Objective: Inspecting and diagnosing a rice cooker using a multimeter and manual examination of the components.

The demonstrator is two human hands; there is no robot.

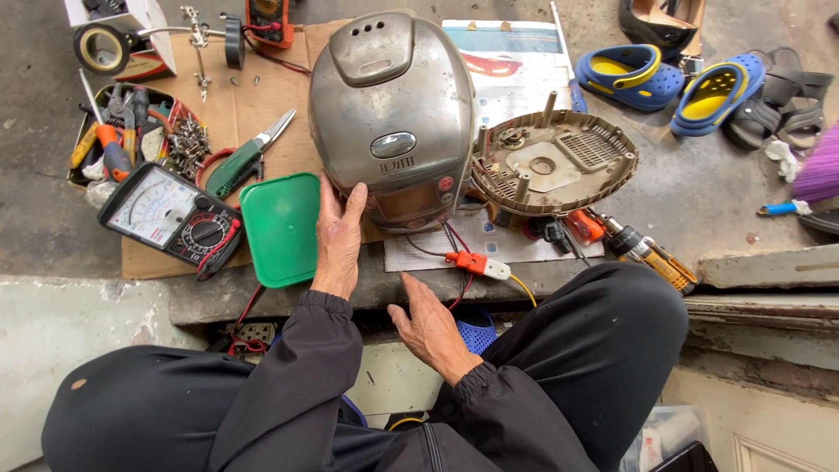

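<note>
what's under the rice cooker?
Cardboard sheet and papers lie under the rice cooker; red wires emerge from its front edge. Its underside is hidden. Left hand touches its front.

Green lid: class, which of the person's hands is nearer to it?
Left. The left hand lies just beside the green lid, against the rice cooker. The right hand is lower, nearer the orange connector.

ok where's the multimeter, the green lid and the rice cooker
multimeter (170, 217), head view, on its white dial face
green lid (281, 229), head view, middle of its flat top
rice cooker (393, 114), head view, on its steel lid
</note>
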